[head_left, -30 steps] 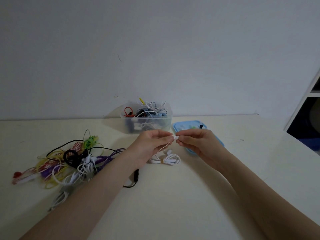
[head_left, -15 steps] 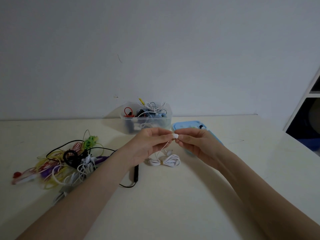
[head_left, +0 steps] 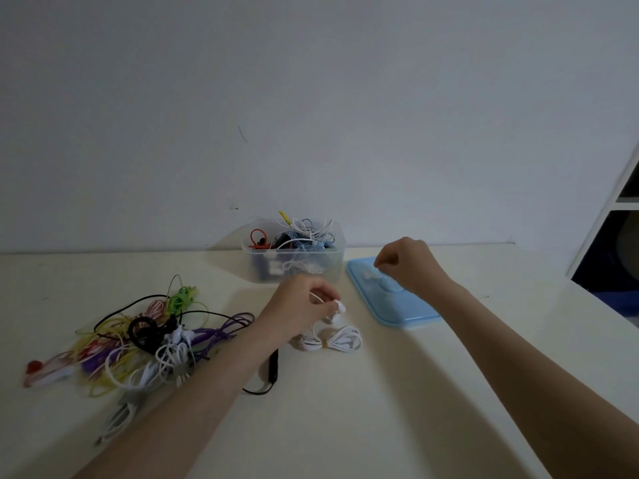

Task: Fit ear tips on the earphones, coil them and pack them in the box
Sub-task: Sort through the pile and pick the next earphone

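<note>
From the head view, the left hand [head_left: 304,311] pinches a white earbud [head_left: 340,307] above the white earphones [head_left: 332,342] coiled mid-table [head_left: 380,409], while the right hand [head_left: 408,266], fingertips curled together over the blue lid [head_left: 390,305], grips something too small to tell, beside the clear box [head_left: 294,254] at the table's far edge.

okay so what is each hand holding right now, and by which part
The left hand pinches the white earphones at the cable just behind an earbud. The right hand hovers curled over the blue lid; any hold cannot be told.
</note>
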Demonstrator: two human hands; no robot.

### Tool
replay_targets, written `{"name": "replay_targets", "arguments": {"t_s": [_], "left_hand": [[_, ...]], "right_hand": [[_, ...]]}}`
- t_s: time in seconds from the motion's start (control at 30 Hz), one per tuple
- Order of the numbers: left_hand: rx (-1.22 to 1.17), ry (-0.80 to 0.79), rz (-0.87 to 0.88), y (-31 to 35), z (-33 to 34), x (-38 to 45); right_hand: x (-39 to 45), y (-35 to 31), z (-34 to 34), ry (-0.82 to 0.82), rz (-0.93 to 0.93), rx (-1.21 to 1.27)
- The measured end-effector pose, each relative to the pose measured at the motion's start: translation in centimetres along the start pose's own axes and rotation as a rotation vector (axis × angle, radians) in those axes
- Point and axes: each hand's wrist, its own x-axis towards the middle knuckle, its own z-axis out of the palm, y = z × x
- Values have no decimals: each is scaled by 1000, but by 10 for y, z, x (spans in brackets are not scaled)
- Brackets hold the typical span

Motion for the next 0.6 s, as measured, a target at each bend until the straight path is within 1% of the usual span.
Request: {"name": "replay_targets", "arguments": {"t_s": [0.1, 0.17, 0.27, 0.33, 0.4, 0.47, 0.5, 0.6], "left_hand": [[67, 35, -17, -6, -2, 2], [158, 55, -19, -8, -3, 2], [272, 121, 20, -9, -5, 2], [277, 135, 79, -5, -9, 2], [252, 47, 134, 1, -13, 2], [272, -93, 133, 6, -16, 1], [312, -137, 121, 7, -18, 1], [403, -153, 102, 1, -14, 3]], "right_hand": [[9, 2, 8, -86, -2, -110], [12, 3, 14, -123, 8, -149], [15, 4, 20, -110, 50, -156], [17, 6, 21, -97, 83, -117], [18, 6, 20, -87, 107, -75], [16, 6, 18, -80, 100, -58], [16, 5, 16, -79, 92, -61], [11, 8, 14, -56, 78, -93]]}}
